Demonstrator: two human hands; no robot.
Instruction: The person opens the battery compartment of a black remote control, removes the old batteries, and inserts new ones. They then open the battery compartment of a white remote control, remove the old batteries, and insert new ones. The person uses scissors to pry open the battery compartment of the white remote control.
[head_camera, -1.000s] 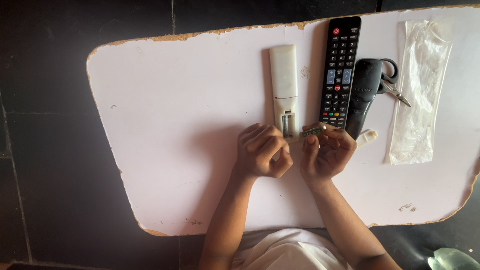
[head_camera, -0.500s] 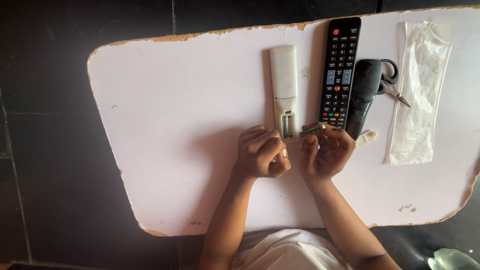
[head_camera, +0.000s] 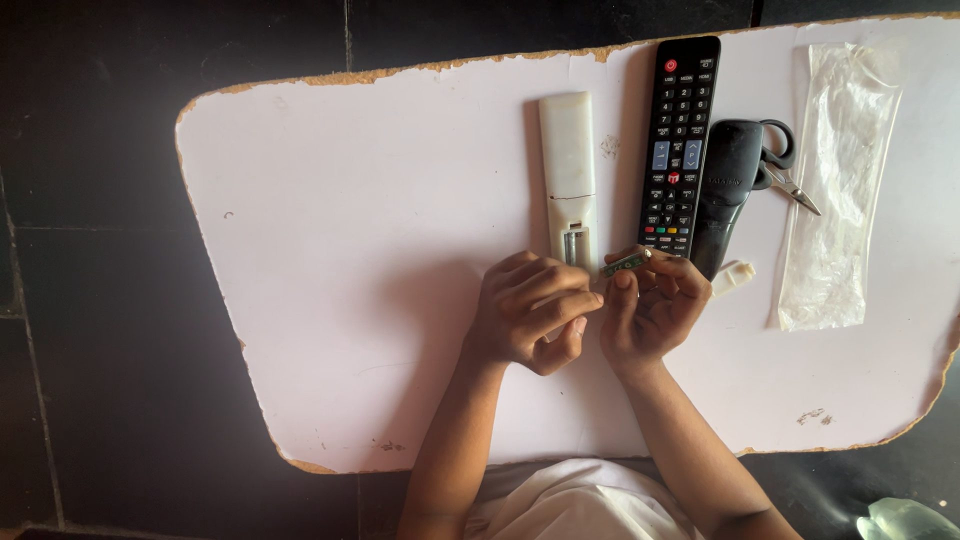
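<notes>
My right hand pinches a small green battery between thumb and fingertips, just right of the white remote. That remote lies face down on the white board with its battery slot uncovered. My left hand lies over the remote's near end, its fingers stretched toward the right hand. Whether it grips anything is hidden.
A black remote lies right of the white one. Beside it are a black curved remote body, scissors, a small white plastic piece and a clear plastic bag. The board's chipped edges border dark floor tiles.
My left hand has uncurled from a fist and slid its fingers right, over the white remote's near end. The right hand and battery have stayed put.
</notes>
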